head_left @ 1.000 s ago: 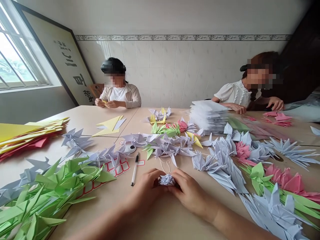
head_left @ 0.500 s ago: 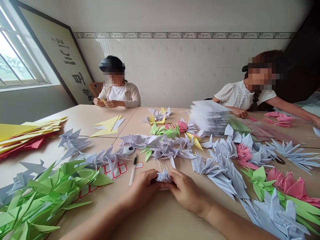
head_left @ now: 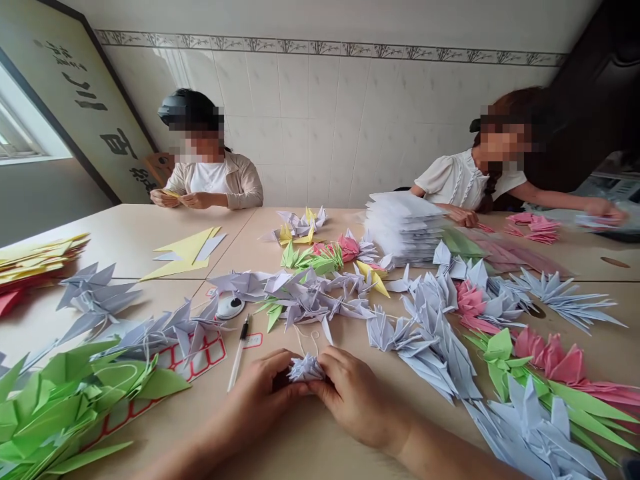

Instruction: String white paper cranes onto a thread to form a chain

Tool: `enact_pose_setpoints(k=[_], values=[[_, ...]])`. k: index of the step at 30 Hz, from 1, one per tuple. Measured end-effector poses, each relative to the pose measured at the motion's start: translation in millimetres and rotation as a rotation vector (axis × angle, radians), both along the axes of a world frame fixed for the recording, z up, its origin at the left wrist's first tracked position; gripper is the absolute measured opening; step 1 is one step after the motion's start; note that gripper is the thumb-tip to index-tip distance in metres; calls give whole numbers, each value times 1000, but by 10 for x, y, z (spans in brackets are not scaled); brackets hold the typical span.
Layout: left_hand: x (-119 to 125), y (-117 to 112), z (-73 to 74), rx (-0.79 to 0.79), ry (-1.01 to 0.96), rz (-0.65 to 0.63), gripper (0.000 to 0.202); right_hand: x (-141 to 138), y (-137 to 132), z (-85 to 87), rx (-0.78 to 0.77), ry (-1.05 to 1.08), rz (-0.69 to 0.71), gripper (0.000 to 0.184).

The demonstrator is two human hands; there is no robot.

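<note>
Small pale-lavender folded paper bundle near the front of the cream desk, pinched between curled fingers of left hand and right hand: featherlight, soft, easily crushed; best held at its central body, not its thin points.

1. This place seems to be a room for group handcraft work; I cannot tell if it is inside a home;
2. The joined beige tables carry many folded paper cranes and a stack of folded white paper;
3. One seated person and another seated person work at them;
4. The wall has white ceramic tiles with a bamboo-pattern border; a framed calligraphy board stands beside the window.
</note>
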State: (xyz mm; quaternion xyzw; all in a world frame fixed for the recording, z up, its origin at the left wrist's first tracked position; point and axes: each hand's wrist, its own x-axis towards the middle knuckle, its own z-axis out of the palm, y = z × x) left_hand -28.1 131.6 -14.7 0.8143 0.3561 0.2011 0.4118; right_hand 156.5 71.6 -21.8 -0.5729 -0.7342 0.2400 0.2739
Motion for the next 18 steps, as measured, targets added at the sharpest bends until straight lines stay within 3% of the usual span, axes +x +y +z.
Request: enact_pose_setpoints(k=[7, 16, 18], values=[[5, -3, -34, 36, -7, -2, 34, -5, -10, -81, 15, 30, -22, 15], [-6, -17, 16, -6, 36, -99, 24, 10, -44, -5, -10, 75, -12, 10], [-8, -18, 20, 10, 15, -62, 27, -1, -28, -16, -2, 87, -18, 8]])
